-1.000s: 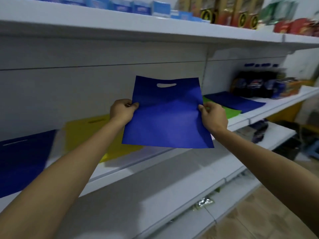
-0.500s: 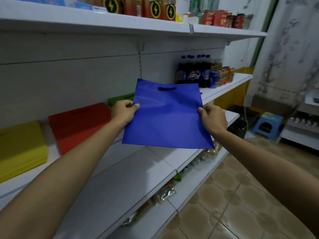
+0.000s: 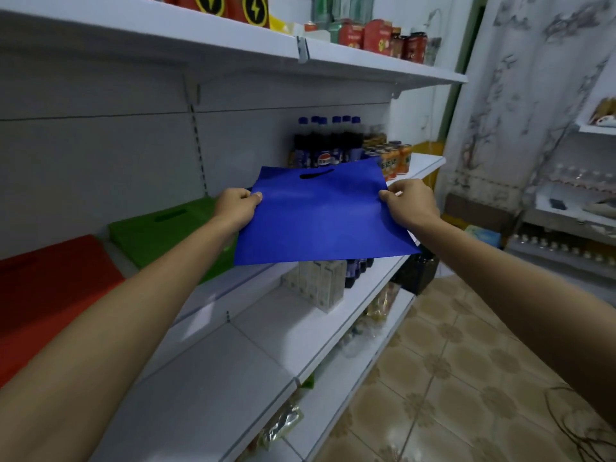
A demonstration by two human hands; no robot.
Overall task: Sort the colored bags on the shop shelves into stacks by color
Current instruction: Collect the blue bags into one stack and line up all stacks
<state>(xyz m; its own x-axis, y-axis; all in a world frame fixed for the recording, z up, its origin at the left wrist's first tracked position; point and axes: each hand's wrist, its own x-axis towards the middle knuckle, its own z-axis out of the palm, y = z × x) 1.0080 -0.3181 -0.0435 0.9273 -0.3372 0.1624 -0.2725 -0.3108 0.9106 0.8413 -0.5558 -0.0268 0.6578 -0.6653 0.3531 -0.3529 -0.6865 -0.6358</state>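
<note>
The blue bag point(image 3: 320, 218) is held up in the air in front of the shop shelves. It is spread flat and tips a little, with its far edge higher. A slot handle is cut near that far edge.

The left hand point(image 3: 236, 206) pinches the left edge of the blue bag, thumb on top. The right hand point(image 3: 411, 203) pinches the right edge the same way. Both arms reach out toward the bag.

Left of the blue bag, green bags point(image 3: 160, 228) lie in a stack on the shelf point(image 3: 423, 163). The bag's near left corner hangs in front of that stack. It is not clear if they touch. Farther left of the blue bag, red bags point(image 3: 50, 281) lie in their own stack.

Behind the blue bag stand dark bottles point(image 3: 326, 145) with blue caps. Orange cans point(image 3: 393, 158) stand behind the bag's far right corner.

Under the blue bag, white cartons point(image 3: 320, 285) stand on a lower shelf point(image 3: 233, 361). High above the blue bag is the top shelf point(image 3: 166, 35), with red packs point(image 3: 230, 6) that bear a yellow bolt sign. Down and to the right of the blue bag is the brown tiled floor point(image 3: 450, 361).
</note>
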